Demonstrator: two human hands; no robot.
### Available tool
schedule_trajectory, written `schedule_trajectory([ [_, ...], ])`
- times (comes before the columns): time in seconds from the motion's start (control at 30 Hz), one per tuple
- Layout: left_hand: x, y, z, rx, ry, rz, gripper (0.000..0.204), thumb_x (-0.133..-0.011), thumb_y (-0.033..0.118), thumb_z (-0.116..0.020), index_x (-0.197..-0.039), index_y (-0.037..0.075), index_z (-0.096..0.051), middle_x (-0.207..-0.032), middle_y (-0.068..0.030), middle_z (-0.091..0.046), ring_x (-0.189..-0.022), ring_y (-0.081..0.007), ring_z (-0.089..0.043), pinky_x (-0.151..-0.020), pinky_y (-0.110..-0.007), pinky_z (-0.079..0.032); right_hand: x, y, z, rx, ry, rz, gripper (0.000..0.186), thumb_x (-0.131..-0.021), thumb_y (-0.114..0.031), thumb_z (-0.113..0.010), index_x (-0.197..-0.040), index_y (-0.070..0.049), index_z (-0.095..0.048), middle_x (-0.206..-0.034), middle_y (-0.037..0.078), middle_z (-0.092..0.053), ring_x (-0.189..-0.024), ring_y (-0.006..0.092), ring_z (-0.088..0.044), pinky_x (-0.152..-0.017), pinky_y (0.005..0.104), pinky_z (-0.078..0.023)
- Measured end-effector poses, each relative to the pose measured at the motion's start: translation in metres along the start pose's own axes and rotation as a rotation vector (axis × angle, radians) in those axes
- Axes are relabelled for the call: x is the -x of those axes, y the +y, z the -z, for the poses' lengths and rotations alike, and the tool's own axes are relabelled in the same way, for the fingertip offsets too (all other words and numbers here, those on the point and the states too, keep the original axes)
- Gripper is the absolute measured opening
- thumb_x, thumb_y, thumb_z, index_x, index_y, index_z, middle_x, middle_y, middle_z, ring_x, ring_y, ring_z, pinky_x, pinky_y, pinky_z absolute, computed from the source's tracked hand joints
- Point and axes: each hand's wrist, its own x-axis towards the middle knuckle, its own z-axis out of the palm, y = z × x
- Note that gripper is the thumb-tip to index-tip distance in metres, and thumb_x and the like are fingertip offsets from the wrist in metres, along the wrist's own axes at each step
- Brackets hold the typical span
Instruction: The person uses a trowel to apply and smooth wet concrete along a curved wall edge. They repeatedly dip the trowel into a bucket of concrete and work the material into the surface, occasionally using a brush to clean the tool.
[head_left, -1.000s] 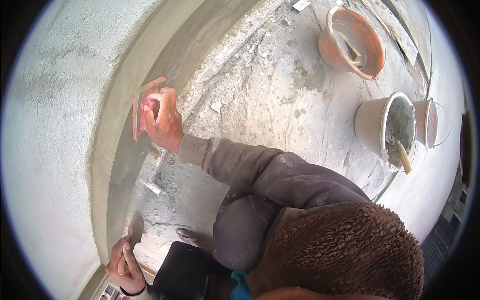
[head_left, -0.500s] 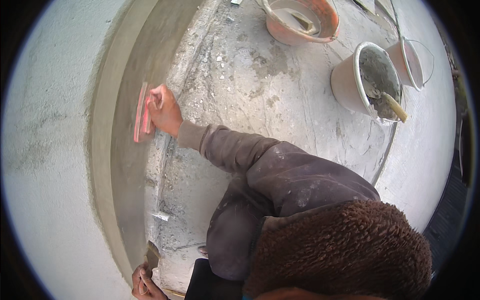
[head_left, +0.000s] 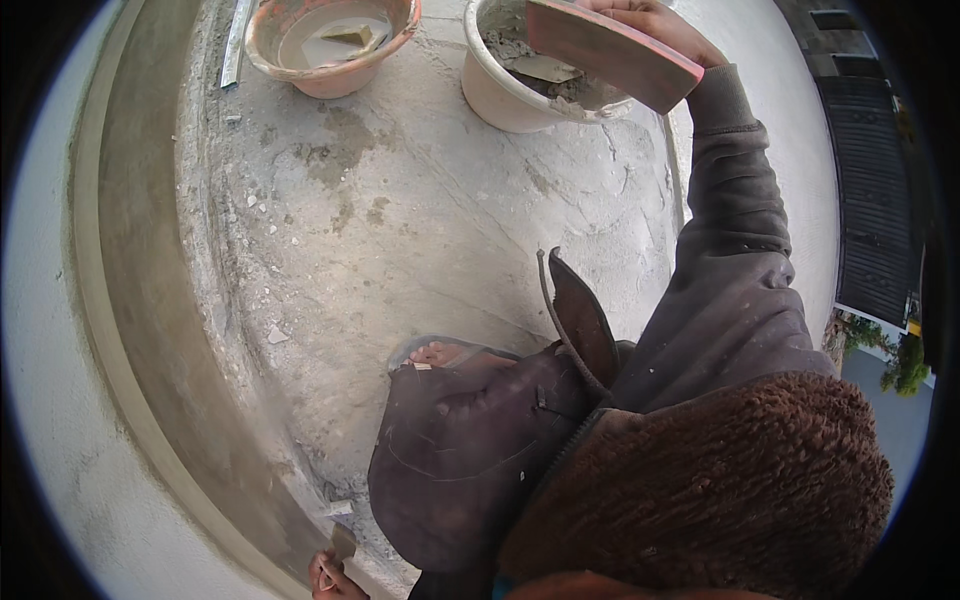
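Observation:
My right hand [head_left: 668, 28] is closed on a pink plastering float [head_left: 615, 55], reaching far forward to the right. The float is tilted above a pale bucket [head_left: 500, 97] of grey mortar and hides part of it. A flat trowel blade [head_left: 545, 68] lies in the mortar. At the lower edge, my left hand [head_left: 332, 580] grips a small flat-bladed tool [head_left: 344, 543], perhaps a putty knife, beside the foot of the wall. A band of damp grey render [head_left: 150, 260] runs along the base of the white wall at left.
An orange basin [head_left: 330, 78] of cloudy water, with a block in it, stands at the far left. Next to it lies a metal strip [head_left: 236, 42]. Crumbs of debris dot the rough concrete floor [head_left: 330, 240]. My sandaled foot [head_left: 450, 355] is in the middle.
My right hand has lifted the float off the rendered band and swung it rightward and away, over the mortar bucket. The view has turned to the right. My left hand still holds its tool.

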Motion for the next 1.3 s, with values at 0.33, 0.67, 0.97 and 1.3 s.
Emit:
schedule_trajectory([
  [0.33, -0.026, 0.005, -0.007, -0.071, -0.017, 0.02, 0.054, -0.107, 0.046, -0.059, -0.123, -0.003, -0.074, -0.113, -0.0188, -0.078, -0.106, -0.0277, -0.074, -0.092, -0.042, -0.057, -0.042, 0.085, 0.033, 0.372, -0.004, 0.07, 0.026, -0.107, -0.023, -0.062, -0.12, -0.007, -0.077, -0.101, 0.009, -0.078, -0.08, 0.016, -0.072, -0.075, 0.0261, -0.059],
  [0.67, -0.032, -0.039, -0.018, -0.111, -0.064, 0.03, 0.055, -0.107, 0.049, -0.057, -0.123, 0.0, -0.075, -0.11, -0.0151, -0.079, -0.102, -0.0272, -0.074, -0.088, -0.04, -0.057, -0.146, 0.129, -0.023, -0.754, 0.518, -0.299, 0.016, -0.107, -0.022, -0.061, -0.105, -0.008, -0.068, -0.101, 0.009, -0.069, -0.093, 0.0244, -0.065, -0.073, 0.0395, -0.056],
  [0.97, -0.024, -0.001, -0.015, -0.021, -0.112, 0.126, 0.055, -0.107, 0.049, -0.058, -0.125, -0.001, -0.073, -0.112, -0.015, -0.078, -0.104, -0.0271, -0.074, -0.091, -0.041, -0.056, -0.179, 0.173, -0.009, -0.862, 0.255, 0.018, 0.023, -0.106, -0.011, -0.055, -0.127, -0.008, -0.065, -0.123, 0.013, -0.067, -0.115, 0.0301, -0.065, -0.097, 0.0467, -0.056],
  [1.3, -0.036, -0.012, -0.027, -0.076, -0.121, 0.115, 0.049, -0.107, 0.044, -0.06, -0.125, 0.001, -0.074, -0.11, -0.0137, -0.079, -0.099, -0.0266, -0.074, -0.087, -0.041, -0.057, -0.165, 0.145, -0.011, -0.899, 0.426, -0.158, 0.026, -0.111, -0.006, -0.04, -0.128, 0.0, -0.059, -0.117, 0.014, -0.062, -0.094, 0.0243, -0.061, -0.087, 0.0402, -0.057],
])
